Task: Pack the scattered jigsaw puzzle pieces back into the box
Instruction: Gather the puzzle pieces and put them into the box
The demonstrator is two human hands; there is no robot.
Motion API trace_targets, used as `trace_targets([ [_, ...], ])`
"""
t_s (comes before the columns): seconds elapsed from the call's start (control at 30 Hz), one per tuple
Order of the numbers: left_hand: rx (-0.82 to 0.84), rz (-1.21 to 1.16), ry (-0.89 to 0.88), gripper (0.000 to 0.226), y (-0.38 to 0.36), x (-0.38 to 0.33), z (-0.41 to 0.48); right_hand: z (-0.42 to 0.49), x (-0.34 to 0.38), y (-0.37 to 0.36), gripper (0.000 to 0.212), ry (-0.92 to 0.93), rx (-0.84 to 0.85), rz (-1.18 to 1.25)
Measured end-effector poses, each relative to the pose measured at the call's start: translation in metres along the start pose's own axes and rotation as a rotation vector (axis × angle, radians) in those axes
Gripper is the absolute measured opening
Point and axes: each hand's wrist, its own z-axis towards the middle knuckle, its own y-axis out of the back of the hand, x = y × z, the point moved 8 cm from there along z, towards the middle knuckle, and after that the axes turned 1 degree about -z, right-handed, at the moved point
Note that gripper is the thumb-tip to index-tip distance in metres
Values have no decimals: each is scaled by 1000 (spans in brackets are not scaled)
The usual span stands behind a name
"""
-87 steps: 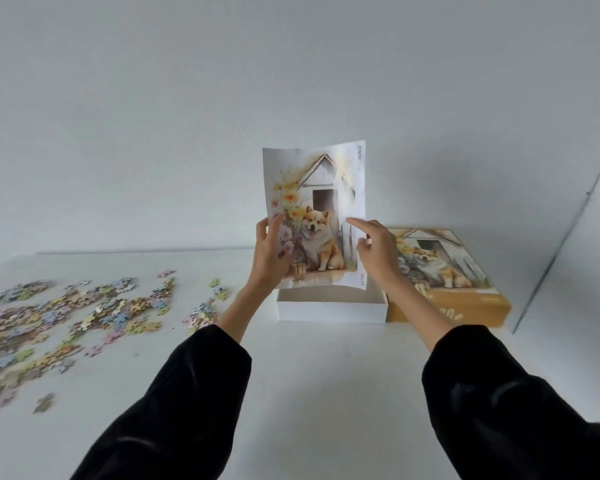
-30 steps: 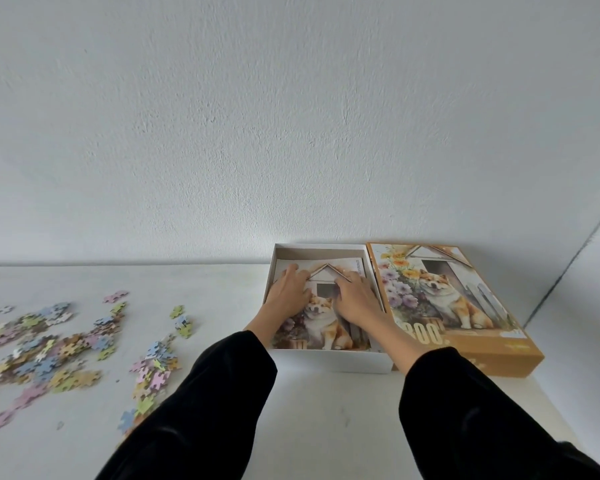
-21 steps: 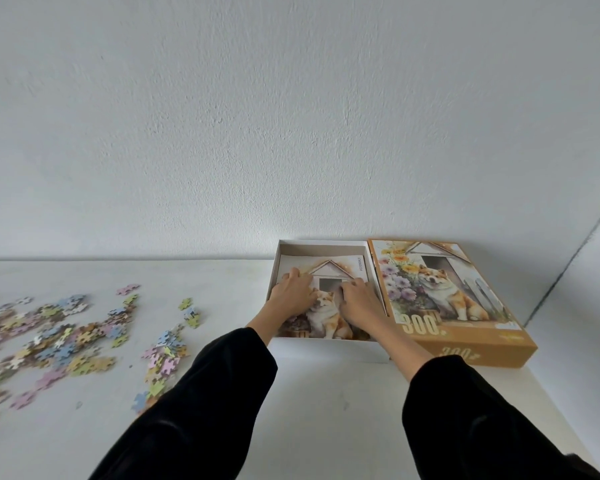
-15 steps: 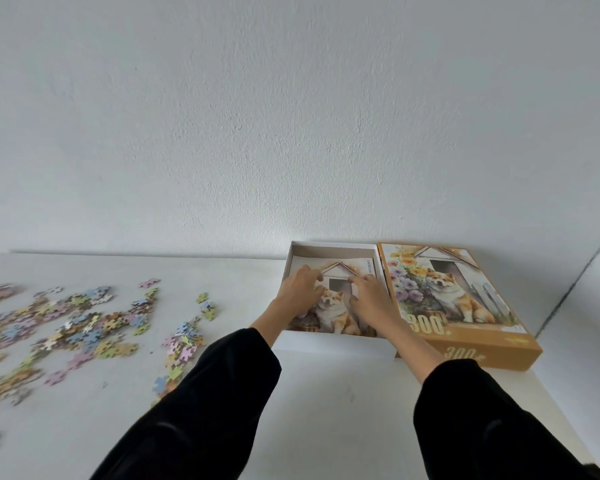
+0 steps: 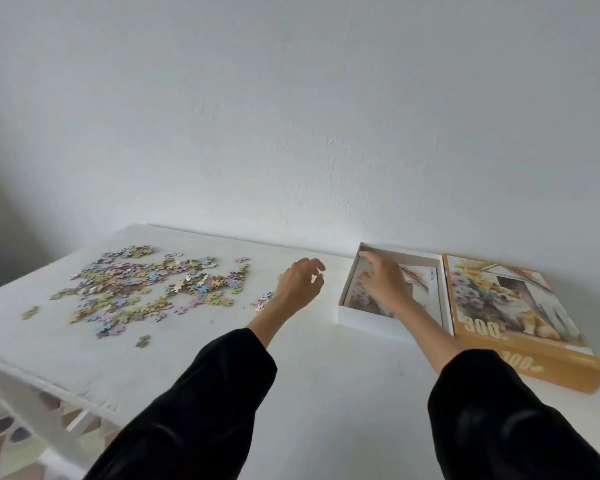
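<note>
left grip (image 5: 300, 284) loose, empty, over mid tabletop (image 5: 326, 375) | right grip (image 5: 383, 284) flat on picture sheet (image 5: 425, 282) inside box (image 5: 368, 322), far edge, right side | puzzle pieces (image 5: 146, 282) strewn toward far-left corner | I judge gathering not begun; next: scoop handfuls across into box

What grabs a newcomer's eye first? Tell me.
The colourful pieces scattered over the left of the table stand out most. At right, the orange lid lies beside the open white box, where the right hand rests on the sheet. The left hand hovers between box and pieces.
</note>
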Motion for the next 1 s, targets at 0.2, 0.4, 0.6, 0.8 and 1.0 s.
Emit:
trace_targets([
  [0.2,-65,89,82,25,72,58,-42,-5,67,-48,43,74,120,18],
  [0.4,-91,123,140,27,126,117,-70,-12,126,-86,43,123,130,91],
  [0.6,-64,167,106,29,166,175,-72,-11,181,-128,40,140,110,122],
  [0.8,-51,167,36,29,193,231,-55,6,224,-174,38,89,73,134],
  [1.0,43,128,-3,30,180,277,-35,11,235,-215,39,9,52,134],
])
